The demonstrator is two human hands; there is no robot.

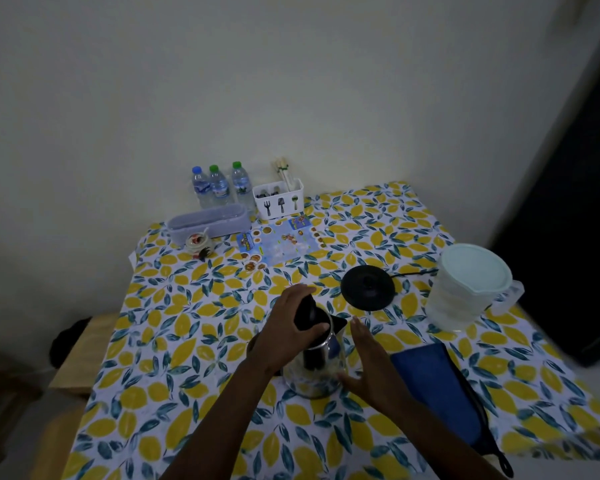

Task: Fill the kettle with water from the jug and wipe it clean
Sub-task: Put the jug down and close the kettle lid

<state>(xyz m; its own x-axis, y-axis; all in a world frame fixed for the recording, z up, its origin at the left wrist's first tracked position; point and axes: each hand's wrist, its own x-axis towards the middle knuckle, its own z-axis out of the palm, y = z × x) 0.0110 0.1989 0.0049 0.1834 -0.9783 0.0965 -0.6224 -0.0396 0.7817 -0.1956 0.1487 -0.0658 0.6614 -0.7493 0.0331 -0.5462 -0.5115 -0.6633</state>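
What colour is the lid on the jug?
Pale mint green. The lid on the jug shows best in the head view.

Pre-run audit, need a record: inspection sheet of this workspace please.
Surface: lemon-print tablecloth, flat.
Job's things: steel kettle off its black base; lidded jug at right; blue cloth beside kettle.
Clutter: three water bottles, cutlery caddy, lavender box, small jar, leaflet at back; black handle pokes from under cloth.
Grips: left hand grips kettle's top; right hand open beside its body.
Cables: base cord runs toward jug.
Surroundings: pale wall, wooden stool left, dark panel right.
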